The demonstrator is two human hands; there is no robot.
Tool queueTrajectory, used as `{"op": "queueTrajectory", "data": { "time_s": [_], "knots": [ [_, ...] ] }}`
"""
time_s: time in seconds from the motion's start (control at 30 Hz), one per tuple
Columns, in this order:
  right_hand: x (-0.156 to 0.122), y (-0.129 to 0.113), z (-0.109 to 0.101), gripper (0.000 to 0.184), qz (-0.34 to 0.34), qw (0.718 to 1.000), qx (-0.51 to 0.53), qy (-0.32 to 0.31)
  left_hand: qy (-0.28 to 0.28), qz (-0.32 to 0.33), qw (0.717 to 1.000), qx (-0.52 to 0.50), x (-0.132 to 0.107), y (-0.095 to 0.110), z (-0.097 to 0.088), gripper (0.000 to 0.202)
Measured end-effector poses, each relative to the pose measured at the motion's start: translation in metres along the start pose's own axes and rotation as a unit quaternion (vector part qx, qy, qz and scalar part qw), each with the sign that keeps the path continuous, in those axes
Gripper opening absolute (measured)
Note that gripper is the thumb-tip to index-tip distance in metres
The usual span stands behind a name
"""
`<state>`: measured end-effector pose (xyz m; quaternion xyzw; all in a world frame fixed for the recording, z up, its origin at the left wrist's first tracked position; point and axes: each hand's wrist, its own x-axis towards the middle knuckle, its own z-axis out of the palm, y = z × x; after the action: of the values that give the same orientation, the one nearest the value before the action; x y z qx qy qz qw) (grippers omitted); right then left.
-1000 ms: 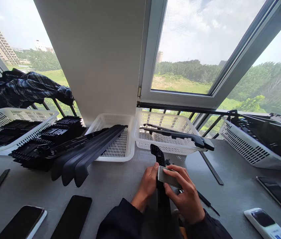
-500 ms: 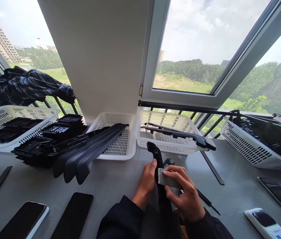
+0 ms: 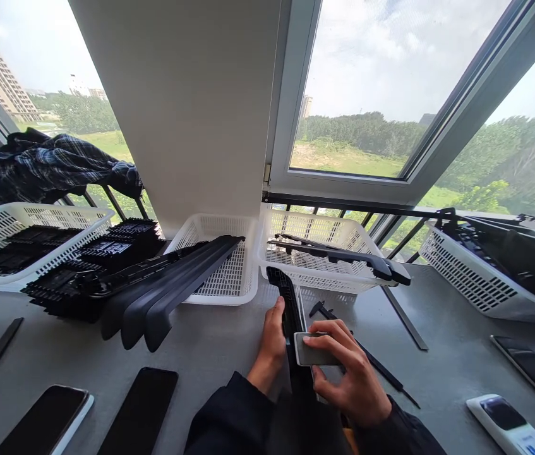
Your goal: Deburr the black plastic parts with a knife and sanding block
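My left hand (image 3: 273,341) is closed round a long black plastic trim strip (image 3: 290,309), its thumb lying along the strip's edge. The strip's far end curves left and shows a ribbed inner face; its near end drops toward my body and blends with dark clothing. Fingers and thumb of my right hand (image 3: 350,373) grip a flat grey rectangular block (image 3: 317,349), which lies across the strip's right edge. Just beyond that hand a black caliper (image 3: 366,347) rests on the grey table (image 3: 220,354), partly hidden by the fingers.
White baskets (image 3: 248,297) line the back, one holding similar strips (image 3: 343,253). Several dark strips (image 3: 177,291) lean over another basket beside stacked black parts (image 3: 115,243). Phones (image 3: 139,411), a steel ruler (image 3: 404,319) and a white handheld device (image 3: 508,423) lie around.
The strip and both hands have shifted slightly left, and the block has moved a little down along the strip. More of the caliper shows.
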<state>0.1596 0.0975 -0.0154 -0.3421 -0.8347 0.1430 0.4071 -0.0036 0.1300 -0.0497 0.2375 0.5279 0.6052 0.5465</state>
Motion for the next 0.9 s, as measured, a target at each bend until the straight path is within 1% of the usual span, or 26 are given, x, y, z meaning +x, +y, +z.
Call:
{"op": "queueTrajectory", "data": {
  "time_s": [0.13,0.23,0.3,0.43,0.67,0.77,0.9],
  "knots": [
    [-0.001,0.001,0.002,0.044,0.016,0.999,-0.012,0.025,-0.014,0.005,1.0,0.019,-0.003,0.004,0.001,0.073],
    [-0.001,-0.001,0.005,0.043,0.02,1.0,-0.002,0.022,-0.035,0.006,0.999,0.036,-0.007,0.009,0.002,0.077],
    [-0.001,-0.004,0.008,0.043,0.014,1.0,0.002,0.022,-0.062,0.006,0.997,0.052,-0.008,0.011,0.003,0.077],
    [-0.002,-0.006,0.011,0.04,0.013,0.999,-0.012,0.049,-0.123,0.005,0.989,0.085,-0.007,0.011,0.005,0.075],
    [-0.004,-0.005,0.012,0.036,0.015,0.997,-0.027,0.064,-0.152,0.005,0.982,0.115,-0.009,0.011,0.002,0.078],
    [-0.003,-0.005,0.012,0.036,0.007,0.997,-0.028,0.074,-0.178,-0.005,0.977,0.12,-0.012,0.015,0.001,0.082],
    [-0.003,-0.007,0.01,0.038,-0.014,0.997,-0.026,0.075,-0.205,-0.025,0.972,0.109,-0.015,0.017,0.0,0.083]
  ]
}}
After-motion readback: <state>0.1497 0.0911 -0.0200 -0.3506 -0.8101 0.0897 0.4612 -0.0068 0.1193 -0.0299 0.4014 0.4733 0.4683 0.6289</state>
